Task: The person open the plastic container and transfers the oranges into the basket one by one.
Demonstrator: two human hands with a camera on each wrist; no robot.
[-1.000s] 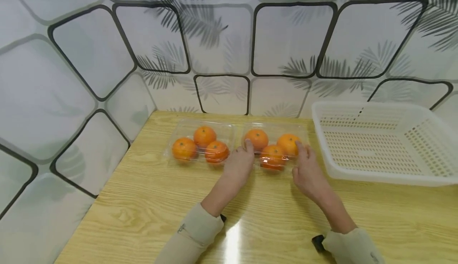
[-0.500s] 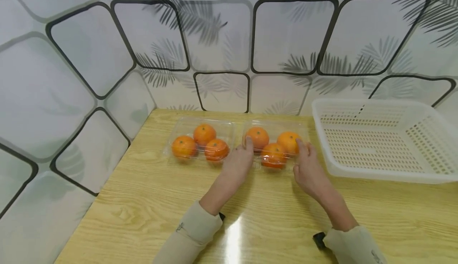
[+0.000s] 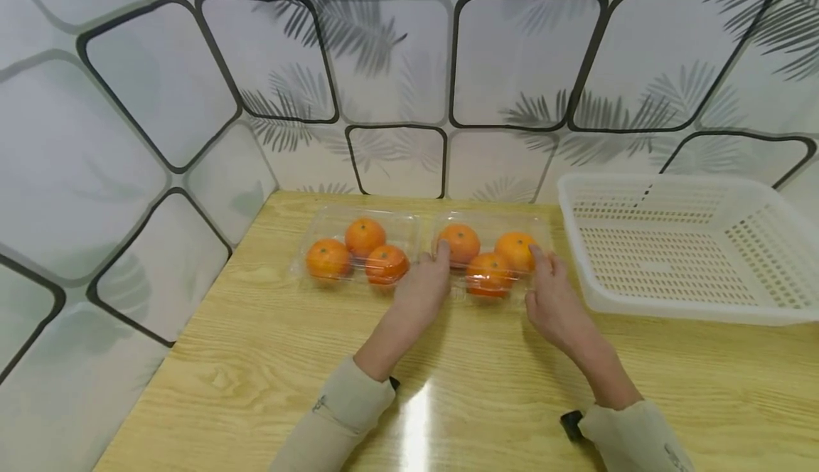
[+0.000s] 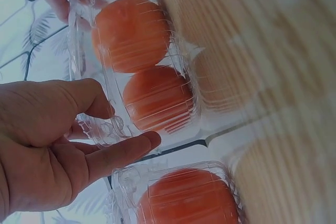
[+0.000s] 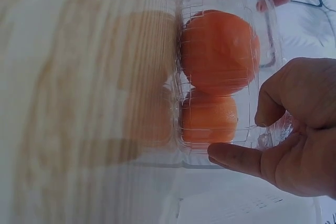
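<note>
Two clear plastic clamshell boxes stand side by side on the wooden table, each with three oranges showing in the head view. My left hand [image 3: 422, 288] holds the left end of the right-hand box [image 3: 489, 221], and my right hand [image 3: 555, 307] holds its right end. Inside this box one orange [image 3: 489, 274] sits nearest me. In the left wrist view, my left thumb and a finger [image 4: 123, 153] lie at the box's corner. My right hand [image 5: 304, 129] grips the opposite corner in the right wrist view. Some fingers are hidden behind the box.
The other clamshell box [image 3: 404, 224] stands just left of my left hand. A white perforated plastic basket [image 3: 691, 311] stands to the right, close to my right hand. Behind the table [image 3: 256, 358] rises a patterned wall [image 3: 397, 60].
</note>
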